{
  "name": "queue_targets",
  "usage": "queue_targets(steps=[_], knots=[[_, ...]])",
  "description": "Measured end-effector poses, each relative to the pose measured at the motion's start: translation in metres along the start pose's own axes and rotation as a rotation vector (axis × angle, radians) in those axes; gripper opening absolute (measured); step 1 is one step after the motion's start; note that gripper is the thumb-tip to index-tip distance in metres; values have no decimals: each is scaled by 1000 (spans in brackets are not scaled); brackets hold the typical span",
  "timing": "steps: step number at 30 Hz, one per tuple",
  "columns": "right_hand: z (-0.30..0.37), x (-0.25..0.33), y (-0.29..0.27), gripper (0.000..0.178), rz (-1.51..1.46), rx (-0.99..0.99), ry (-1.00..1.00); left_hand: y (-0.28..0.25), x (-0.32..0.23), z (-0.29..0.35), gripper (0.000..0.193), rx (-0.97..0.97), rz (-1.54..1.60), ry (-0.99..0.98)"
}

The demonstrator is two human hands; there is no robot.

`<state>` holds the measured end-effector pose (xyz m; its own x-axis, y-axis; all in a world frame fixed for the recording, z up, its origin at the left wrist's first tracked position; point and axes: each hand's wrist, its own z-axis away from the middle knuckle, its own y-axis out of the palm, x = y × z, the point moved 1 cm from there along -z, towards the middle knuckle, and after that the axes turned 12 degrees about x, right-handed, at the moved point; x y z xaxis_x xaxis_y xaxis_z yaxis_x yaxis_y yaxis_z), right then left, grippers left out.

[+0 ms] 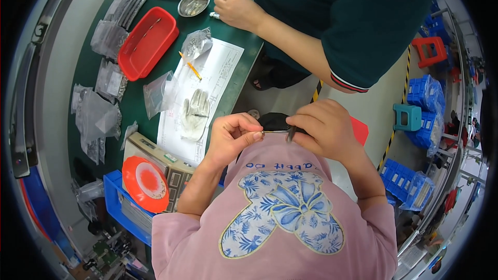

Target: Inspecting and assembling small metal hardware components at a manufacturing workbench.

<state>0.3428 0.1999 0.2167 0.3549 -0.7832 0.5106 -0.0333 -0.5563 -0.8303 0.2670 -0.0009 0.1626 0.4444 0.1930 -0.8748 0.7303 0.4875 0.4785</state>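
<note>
In front of my chest, my left hand (234, 136) is closed, pinching one end of a thin metal pin (276, 131) between thumb and forefinger. My right hand (326, 128) is closed around a small dark tool (290, 134), whose lower tip is blurred and whose kind I cannot make out. This tool meets the right end of the pin. To the left on the table lies a white work glove (195, 105), and another slim pin (201, 115) rests on it. Under the glove is a printed drawing sheet (224, 67).
A green table (155, 85) bears a red tray (168, 38), bagged parts (96, 122), a yellow pencil (190, 65) and a metal bowl (193, 4). Close by my left arm stands a scale with a red pan (145, 184). Across from me a co-worker's hands (236, 8) handle a caliper.
</note>
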Motion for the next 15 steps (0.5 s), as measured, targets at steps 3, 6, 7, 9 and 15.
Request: queue_targets(steps=[3,6,7,9,15], knots=[[5,-1,7,18,-245,230,222,2,-4,-2,10,-4,-194,76],[8,3,13,18,-413,184,332,1,-4,-2,10,-57,-30,2],[7,5,13,19,-380,12,235,2,-4,-1,10,-59,-30,2],[5,10,11,22,-560,29,378,3,-5,-1,11,-35,-200,29],[10,0,15,34,-746,42,443,4,-8,-1,11,-60,-270,54]])
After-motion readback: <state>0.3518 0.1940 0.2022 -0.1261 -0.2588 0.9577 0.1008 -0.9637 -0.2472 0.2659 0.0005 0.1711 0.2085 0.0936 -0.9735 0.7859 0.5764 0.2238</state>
